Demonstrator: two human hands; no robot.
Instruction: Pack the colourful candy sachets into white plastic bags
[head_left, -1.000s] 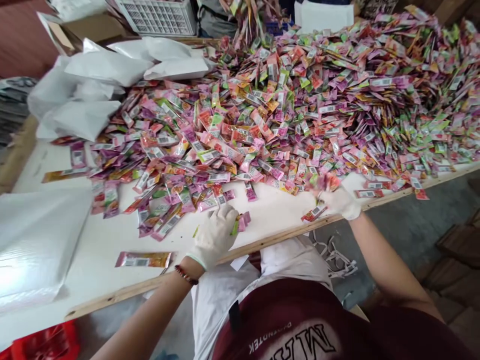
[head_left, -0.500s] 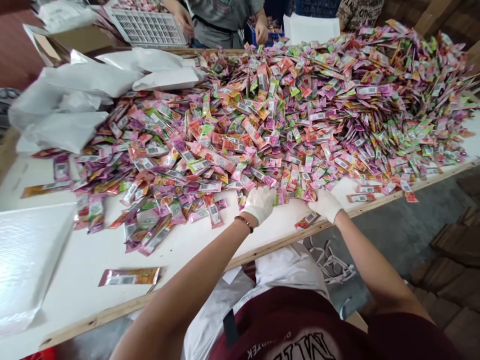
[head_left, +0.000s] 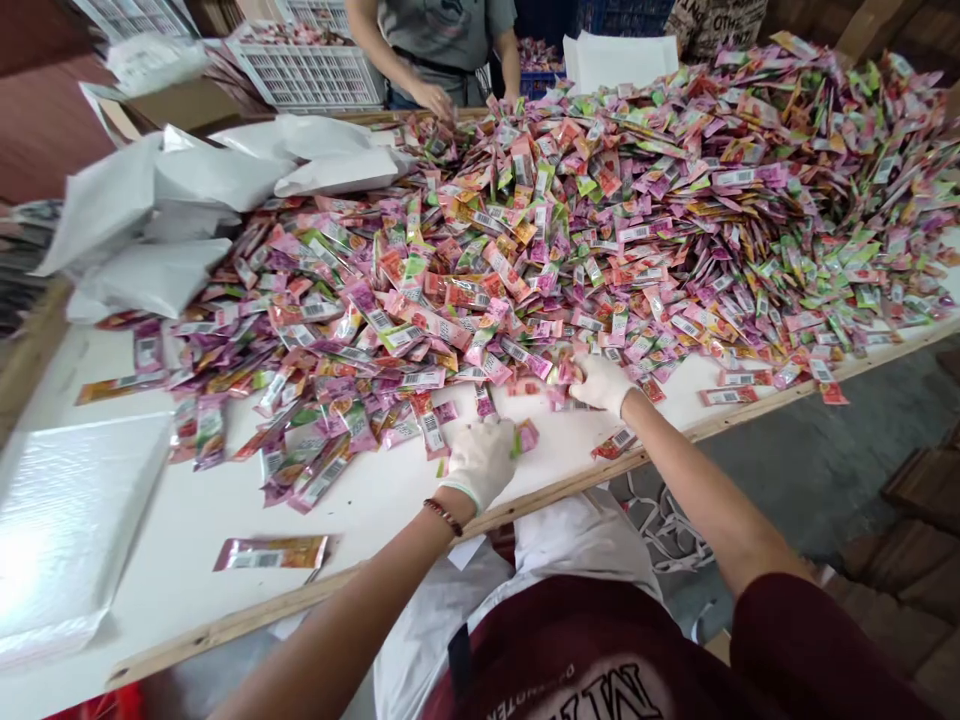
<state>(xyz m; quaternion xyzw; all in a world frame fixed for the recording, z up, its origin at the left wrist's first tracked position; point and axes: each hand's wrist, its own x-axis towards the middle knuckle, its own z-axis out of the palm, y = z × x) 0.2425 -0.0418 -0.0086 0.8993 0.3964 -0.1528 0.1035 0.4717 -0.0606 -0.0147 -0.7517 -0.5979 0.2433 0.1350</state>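
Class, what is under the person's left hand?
A pink and green sachet shows at the edge of the left hand; whatever lies beneath the palm is covered and cannot be seen.

Well ahead of the left hand (head_left: 481, 462): grey-clad co-worker (head_left: 439, 38); farther left, white crate (head_left: 309, 82) and open cardboard box (head_left: 184, 105). Right of right hand (head_left: 602, 385), lower: tangled white straps (head_left: 673, 548); beyond, brown cardboard (head_left: 930, 490).

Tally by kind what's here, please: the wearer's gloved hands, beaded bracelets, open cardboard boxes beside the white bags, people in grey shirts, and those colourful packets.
Gloved hands, left hand and right hand: 2
Beaded bracelet: 1
Open cardboard box: 1
Person in grey: 1
Packets: too many overlapping to count
Total, without packets: 5
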